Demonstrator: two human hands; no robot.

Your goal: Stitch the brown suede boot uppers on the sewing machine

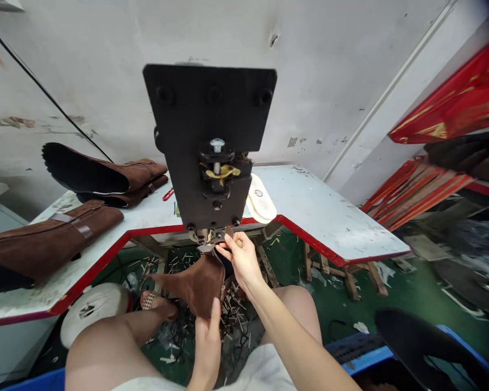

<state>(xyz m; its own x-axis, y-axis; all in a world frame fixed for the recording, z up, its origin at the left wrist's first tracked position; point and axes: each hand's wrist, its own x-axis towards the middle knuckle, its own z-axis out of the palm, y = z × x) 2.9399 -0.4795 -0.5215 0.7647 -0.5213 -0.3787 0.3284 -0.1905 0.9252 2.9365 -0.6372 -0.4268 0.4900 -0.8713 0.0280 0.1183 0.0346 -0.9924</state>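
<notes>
A brown suede boot upper [199, 282] hangs under the black head [212, 119] of a sewing machine, its top edge by the metal foot and needle area [206, 239]. My left hand [207, 339] grips its lower end, thumb lying up along the suede and the other fingers behind. Close to the machine foot, my right hand [242, 258] pinches a small brown strap end [229, 232] at the upper's edge between thumb and fingers. Part of the upper behind my right hand is hidden.
Brown boots [101, 168] lie on the red-edged white table [321, 201] at left, another boot [57, 239] nearer me. A red-handled tool [168, 194] and a white oval object [261, 200] flank the machine. Scraps litter the floor; a blue crate [362, 353] stands at right.
</notes>
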